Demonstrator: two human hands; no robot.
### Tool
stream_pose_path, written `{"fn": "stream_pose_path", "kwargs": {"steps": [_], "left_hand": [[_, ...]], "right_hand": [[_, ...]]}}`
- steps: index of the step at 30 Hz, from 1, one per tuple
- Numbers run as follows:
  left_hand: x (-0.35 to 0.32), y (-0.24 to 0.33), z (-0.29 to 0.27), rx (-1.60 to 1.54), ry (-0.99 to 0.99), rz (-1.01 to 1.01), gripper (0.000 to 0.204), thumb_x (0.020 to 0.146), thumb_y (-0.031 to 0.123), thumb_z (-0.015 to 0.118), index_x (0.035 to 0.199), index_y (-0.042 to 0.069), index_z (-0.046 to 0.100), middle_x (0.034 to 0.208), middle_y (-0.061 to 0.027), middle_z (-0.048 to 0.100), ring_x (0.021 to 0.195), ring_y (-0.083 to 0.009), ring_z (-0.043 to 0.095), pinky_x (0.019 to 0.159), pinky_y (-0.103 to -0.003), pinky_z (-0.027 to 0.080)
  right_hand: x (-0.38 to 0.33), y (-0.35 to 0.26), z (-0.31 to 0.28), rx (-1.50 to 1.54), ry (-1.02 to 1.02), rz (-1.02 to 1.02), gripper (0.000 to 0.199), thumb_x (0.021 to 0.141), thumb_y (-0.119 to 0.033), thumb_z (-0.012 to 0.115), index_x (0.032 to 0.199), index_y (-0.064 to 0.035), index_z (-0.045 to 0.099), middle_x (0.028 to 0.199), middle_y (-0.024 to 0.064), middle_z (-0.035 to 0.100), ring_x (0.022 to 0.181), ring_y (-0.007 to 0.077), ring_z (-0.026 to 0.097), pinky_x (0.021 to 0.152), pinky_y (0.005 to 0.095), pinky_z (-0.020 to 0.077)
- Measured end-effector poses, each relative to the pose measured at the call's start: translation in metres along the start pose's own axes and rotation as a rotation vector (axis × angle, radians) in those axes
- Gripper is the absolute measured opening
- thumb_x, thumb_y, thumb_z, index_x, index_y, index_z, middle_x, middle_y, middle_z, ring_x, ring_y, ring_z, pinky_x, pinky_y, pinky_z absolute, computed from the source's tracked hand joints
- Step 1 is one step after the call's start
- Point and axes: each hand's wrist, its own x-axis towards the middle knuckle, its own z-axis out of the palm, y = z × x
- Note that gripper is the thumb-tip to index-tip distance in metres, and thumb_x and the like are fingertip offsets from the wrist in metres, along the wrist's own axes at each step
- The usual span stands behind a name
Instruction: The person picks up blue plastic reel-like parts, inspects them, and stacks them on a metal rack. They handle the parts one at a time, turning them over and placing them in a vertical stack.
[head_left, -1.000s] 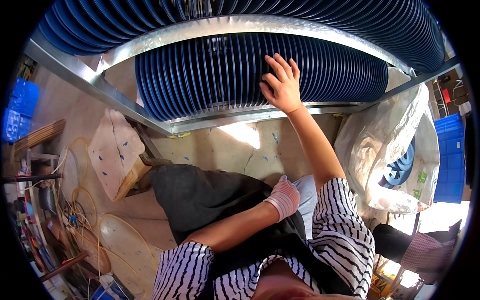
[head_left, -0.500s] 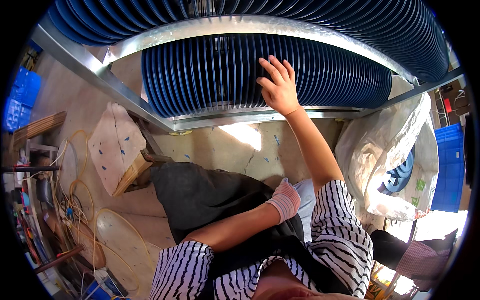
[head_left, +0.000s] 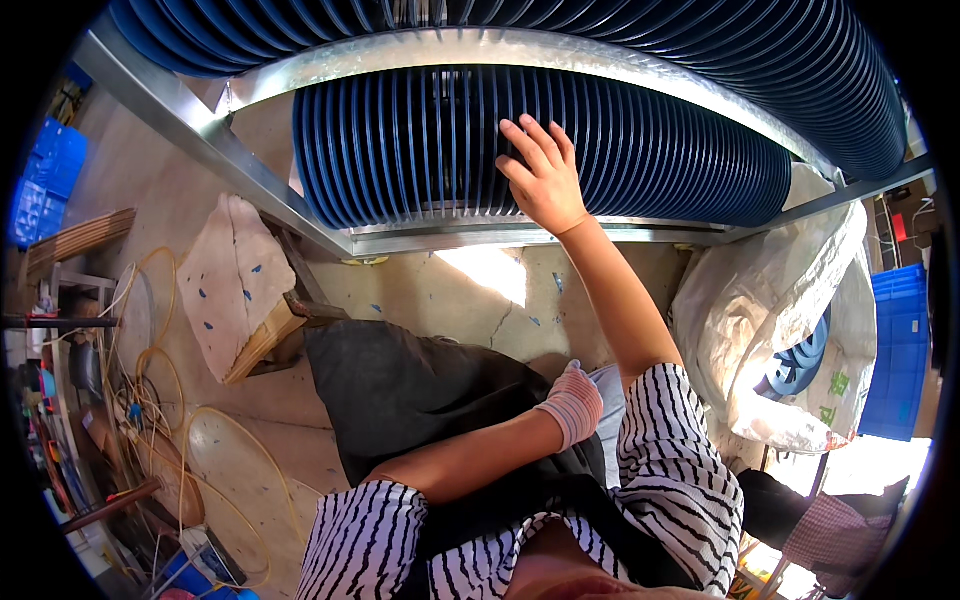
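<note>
My bare right hand (head_left: 548, 180) reaches up to the lower row of dark blue discs (head_left: 660, 150). Its fingers are spread and lie over the disc edges, left of the row's right half, grasping nothing that I can see. The thin round discs stand on edge, closely side by side, in a metal frame (head_left: 500, 47). Wider gaps show between discs left of the hand. My left hand (head_left: 574, 405), in a striped glove, rests on my lap by the dark apron (head_left: 400, 385); its fingers are mostly hidden.
Above runs a second row of blue discs (head_left: 700, 45). At right stands a large whitish sack (head_left: 735, 330) with blue round parts (head_left: 800, 360) inside, beside blue crates (head_left: 900, 340). A covered wooden block (head_left: 235, 290) and yellow hoses (head_left: 190, 400) lie at left.
My right hand has shifted slightly left along the disc edges, fingers still apart. My left hand stays on my lap. The whole view has moved a little.
</note>
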Motion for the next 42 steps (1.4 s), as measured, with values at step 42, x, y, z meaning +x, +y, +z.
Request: {"fn": "stream_pose_path", "kwargs": {"steps": [42], "left_hand": [[-0.014,0.000,-0.017,-0.007,-0.038,-0.034,0.037,0.088,0.027,0.059,0.117,0.007,0.069,0.117,-0.0106,0.069,0.109,-0.0229,0.063,0.096,-0.040,0.039]], "right_hand": [[0.042,-0.047,0.023,0.046,-0.013,-0.026,0.020,0.068,-0.006,0.070,0.082,-0.0152,0.061,0.143,0.0043,0.049,0.137,0.0270,0.040,0.111,0.0582,0.0236]]}}
